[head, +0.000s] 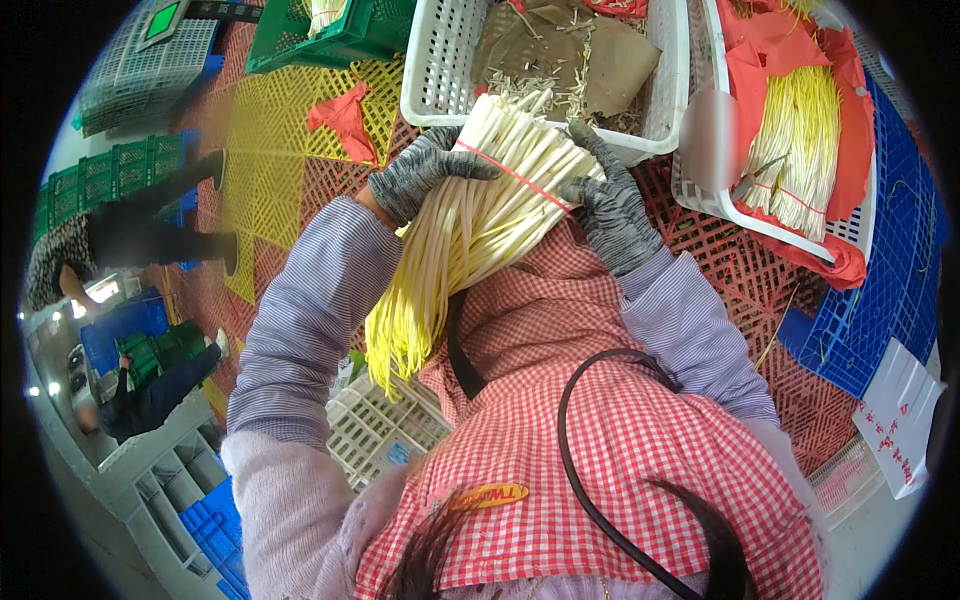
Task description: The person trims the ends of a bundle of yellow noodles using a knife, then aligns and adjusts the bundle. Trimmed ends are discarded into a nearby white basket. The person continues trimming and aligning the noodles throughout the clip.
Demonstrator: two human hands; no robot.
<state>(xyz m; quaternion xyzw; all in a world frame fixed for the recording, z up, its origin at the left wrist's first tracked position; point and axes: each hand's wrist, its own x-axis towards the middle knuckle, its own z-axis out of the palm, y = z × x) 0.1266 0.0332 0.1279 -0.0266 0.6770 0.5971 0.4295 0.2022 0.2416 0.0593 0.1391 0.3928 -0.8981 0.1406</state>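
A thick bundle of blanched yellow chives (pixel 457 232) lies slantwise across my lap. Its white cut ends point up towards the basket, and its yellow tips hang down to the left. A red rubber band (pixel 517 175) runs across it near the white ends. My left hand (pixel 424 171), in a grey knit glove, grips the bundle's left side with the thumb over the stalks. On the other side my right hand (pixel 609 199), gloved alike, is closed around the bundle's edge by the band. Parts of the fingers are hidden by the stalks.
Ahead stands a white plastic basket (pixel 439 97) with cut stalk scraps and brown paper. A red-lined white crate (pixel 780 238) at right holds more banded chives (pixel 799 142) and a small metal blade-like tool (pixel 757 177). A green crate (pixel 330 49) stands upper left. Two people are at left.
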